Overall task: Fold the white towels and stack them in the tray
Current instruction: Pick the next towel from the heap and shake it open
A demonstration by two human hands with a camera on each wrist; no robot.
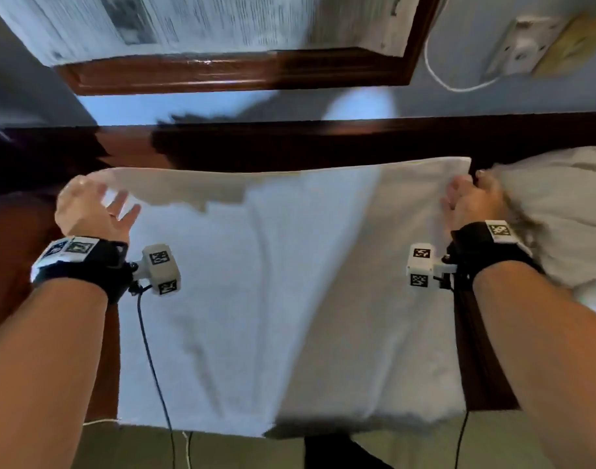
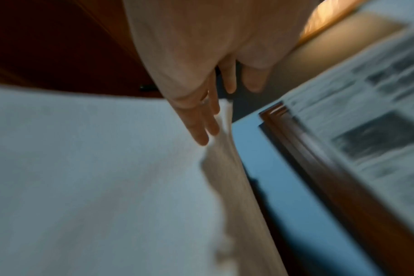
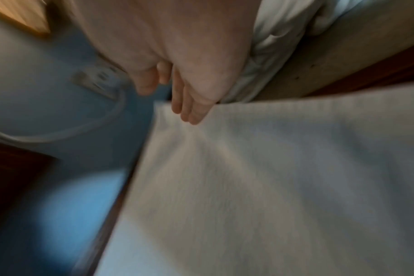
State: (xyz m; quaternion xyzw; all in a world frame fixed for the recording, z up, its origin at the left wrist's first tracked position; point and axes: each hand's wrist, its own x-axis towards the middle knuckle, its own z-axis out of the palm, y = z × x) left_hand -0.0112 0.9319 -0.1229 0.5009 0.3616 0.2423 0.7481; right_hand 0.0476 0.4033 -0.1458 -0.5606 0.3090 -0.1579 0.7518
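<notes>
A white towel (image 1: 272, 282) lies spread flat on a dark wooden table (image 1: 289, 143), its near edge hanging over the front. My left hand (image 1: 100, 194) is at the towel's far left corner with its fingers spread and straight. In the left wrist view the left hand (image 2: 227, 112) has its fingertips (image 2: 201, 138) just over the towel (image 2: 83, 186) edge, gripping nothing. My right hand (image 1: 465, 191) is at the far right corner. The right wrist view shows the right hand (image 3: 168, 104) resting straight fingers (image 3: 191, 117) on the towel (image 3: 272, 186) corner. No tray is in view.
A heap of crumpled white cloth (image 1: 560, 214) lies just right of my right hand. On the blue wall behind are a wood-framed panel (image 1: 222, 72), and a wall socket (image 1: 523, 45) with a white cable (image 1: 459, 88). All views are motion-blurred.
</notes>
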